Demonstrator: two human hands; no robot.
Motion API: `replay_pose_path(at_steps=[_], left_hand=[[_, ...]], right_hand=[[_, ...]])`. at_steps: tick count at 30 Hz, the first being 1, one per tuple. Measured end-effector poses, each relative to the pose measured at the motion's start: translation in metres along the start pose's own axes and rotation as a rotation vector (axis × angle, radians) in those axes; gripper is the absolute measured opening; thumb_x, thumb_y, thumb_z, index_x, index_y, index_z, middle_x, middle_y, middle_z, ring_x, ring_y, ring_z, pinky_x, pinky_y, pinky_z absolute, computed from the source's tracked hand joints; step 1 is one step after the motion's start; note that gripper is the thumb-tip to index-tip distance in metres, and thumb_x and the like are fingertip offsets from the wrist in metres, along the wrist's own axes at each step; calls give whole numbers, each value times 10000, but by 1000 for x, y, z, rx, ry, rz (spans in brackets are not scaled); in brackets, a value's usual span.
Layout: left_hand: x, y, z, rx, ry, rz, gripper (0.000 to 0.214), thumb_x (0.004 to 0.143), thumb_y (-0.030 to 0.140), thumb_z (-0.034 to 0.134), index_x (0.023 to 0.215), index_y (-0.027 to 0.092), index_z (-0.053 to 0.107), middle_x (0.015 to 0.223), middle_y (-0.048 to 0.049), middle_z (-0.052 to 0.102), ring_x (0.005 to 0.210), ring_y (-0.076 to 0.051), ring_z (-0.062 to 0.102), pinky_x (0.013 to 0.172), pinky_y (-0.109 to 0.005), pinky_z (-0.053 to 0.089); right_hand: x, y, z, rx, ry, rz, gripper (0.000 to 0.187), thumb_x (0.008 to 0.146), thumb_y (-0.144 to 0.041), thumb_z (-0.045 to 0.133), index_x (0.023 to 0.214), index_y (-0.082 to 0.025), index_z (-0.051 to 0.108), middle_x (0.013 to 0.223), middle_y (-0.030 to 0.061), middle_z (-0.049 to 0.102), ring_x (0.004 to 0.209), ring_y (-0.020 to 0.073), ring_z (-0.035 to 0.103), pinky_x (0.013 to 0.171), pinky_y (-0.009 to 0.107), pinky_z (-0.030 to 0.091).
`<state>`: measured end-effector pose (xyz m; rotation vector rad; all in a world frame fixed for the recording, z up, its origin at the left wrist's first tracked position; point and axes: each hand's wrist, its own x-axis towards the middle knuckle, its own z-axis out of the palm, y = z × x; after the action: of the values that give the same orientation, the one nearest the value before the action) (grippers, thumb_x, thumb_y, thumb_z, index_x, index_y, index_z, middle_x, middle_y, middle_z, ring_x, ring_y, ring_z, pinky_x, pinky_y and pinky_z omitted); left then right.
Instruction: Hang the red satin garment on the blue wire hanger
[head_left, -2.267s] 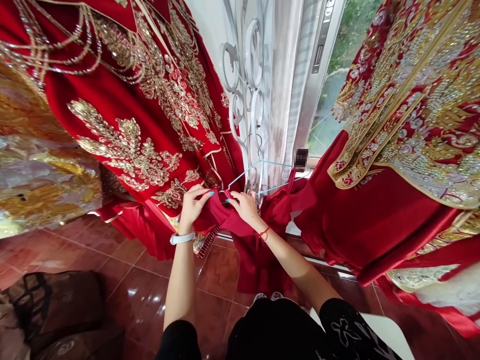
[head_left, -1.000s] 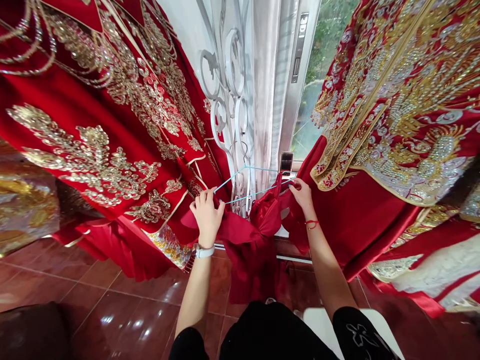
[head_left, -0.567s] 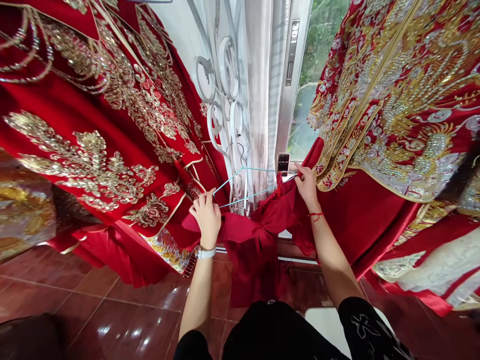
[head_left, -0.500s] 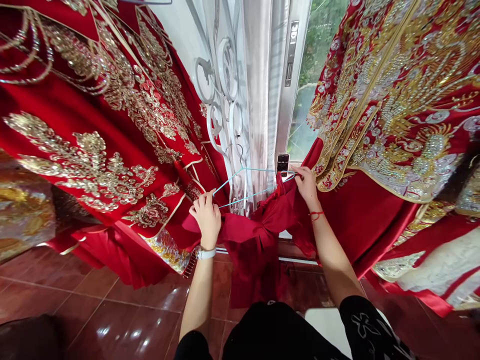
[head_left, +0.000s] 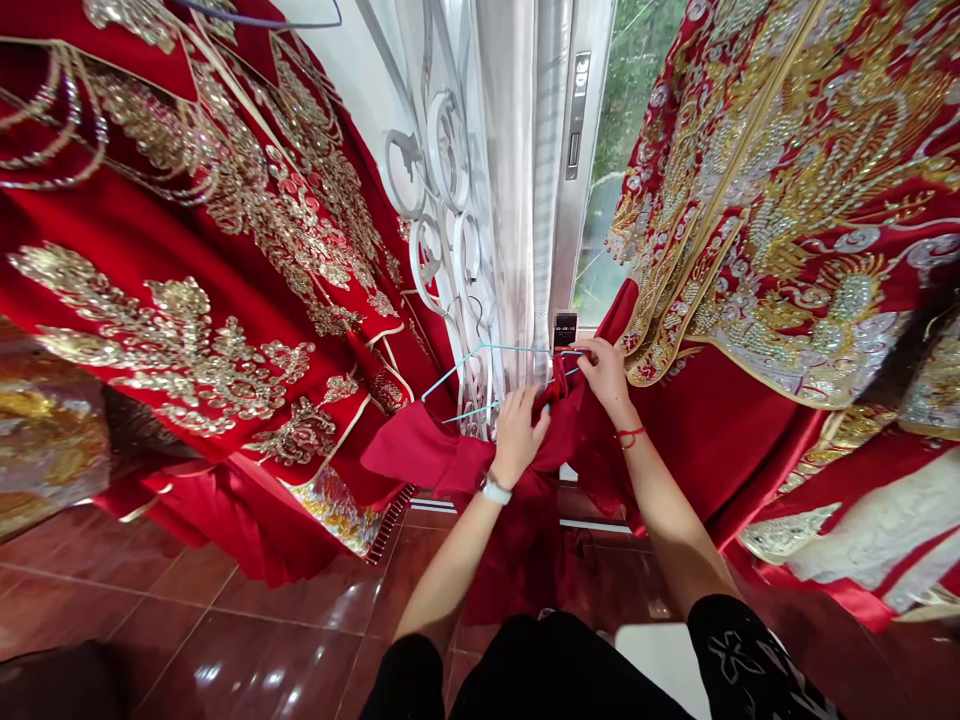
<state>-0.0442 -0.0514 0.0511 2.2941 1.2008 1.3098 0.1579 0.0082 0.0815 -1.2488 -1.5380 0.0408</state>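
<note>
A light-blue wire clothes hanger (head_left: 451,371) spans the middle of the view, its hook upright in front of the white ironwork. A plain dark-red garment (head_left: 424,452) hangs at it, a wide flap to the left and gathered folds to the right. My right hand (head_left: 606,378) pinches the hanger's right end, with red straps of the garment close beside its fingertips. My left hand (head_left: 517,438) reaches over the garment's middle below the hanger bar. Its thumb stands apart from the fingers; whether the fingertips touch cloth is hard to see.
Red gowns with gold beading (head_left: 187,340) hang at left, and a heavily embroidered red jacket (head_left: 795,220) at right. White scrolled ironwork (head_left: 439,190), a pale curtain (head_left: 514,180) and a phone showing a timer (head_left: 565,329) are ahead. A white seat (head_left: 660,655) stands on red tiles (head_left: 300,610).
My left hand has let go of the hanger's left end and moved right to the garment's middle. My right hand stays at the right end, shifted slightly left.
</note>
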Motion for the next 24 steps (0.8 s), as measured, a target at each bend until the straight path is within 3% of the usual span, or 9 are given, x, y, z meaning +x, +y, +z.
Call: replay_pose_path(at_steps=[2, 4, 7, 10, 16, 20, 24], left_hand=[[29, 2, 22, -67, 10, -53, 410, 956, 264, 568, 1362, 206, 567, 1300, -154, 643, 1220, -287, 595, 1067, -434, 454], [51, 1, 38, -119, 13, -132, 327, 972, 259, 558, 1287, 192, 618, 1212, -148, 691, 1104, -270, 658, 996, -411, 495], [61, -1, 47, -152, 39, -206, 234, 975, 230, 559, 1170, 198, 683, 1142, -131, 727, 994, -247, 691, 930, -382, 517], [59, 0, 45, -170, 41, -211, 207, 949, 224, 601, 1125, 200, 708, 1136, -126, 738, 974, -244, 696, 916, -373, 519], [59, -3, 32, -194, -33, -222, 189, 878, 120, 587, 982, 164, 739, 906, -108, 762, 815, -243, 700, 788, -352, 526], [59, -11, 31, -208, -7, -254, 284, 810, 53, 565, 988, 166, 756, 918, -100, 781, 850, -253, 717, 802, -358, 534], [60, -12, 33, -173, 28, -289, 322, 823, 48, 557, 1041, 184, 751, 1051, -117, 780, 984, -269, 722, 917, -409, 542]], right_hand=[[-4, -3, -4, 15, 4, 9, 313, 758, -148, 497, 945, -184, 745, 931, 74, 713, 692, 183, 571, 721, 334, 502], [-8, -5, -10, 31, -12, 11, 284, 756, -162, 509, 922, -187, 739, 918, 70, 718, 679, 178, 565, 702, 327, 502], [-8, -9, -18, 67, -24, 21, 275, 744, -173, 522, 916, -189, 736, 908, 68, 733, 684, 180, 580, 677, 319, 503], [-1, -24, -18, 95, -28, 38, 305, 735, -162, 522, 947, -187, 740, 894, 65, 742, 701, 184, 619, 681, 314, 516], [-5, -67, 2, 137, -89, -30, 343, 753, -157, 565, 1040, -193, 749, 949, 68, 725, 686, 167, 605, 701, 310, 540], [-31, -61, 5, 268, -165, 68, 494, 815, -227, 586, 1305, -229, 643, 1176, 90, 686, 655, 135, 599, 654, 297, 559], [-45, -45, 7, 289, -198, 100, 444, 871, -279, 595, 1312, -241, 637, 1325, 116, 636, 713, 152, 630, 706, 330, 577]])
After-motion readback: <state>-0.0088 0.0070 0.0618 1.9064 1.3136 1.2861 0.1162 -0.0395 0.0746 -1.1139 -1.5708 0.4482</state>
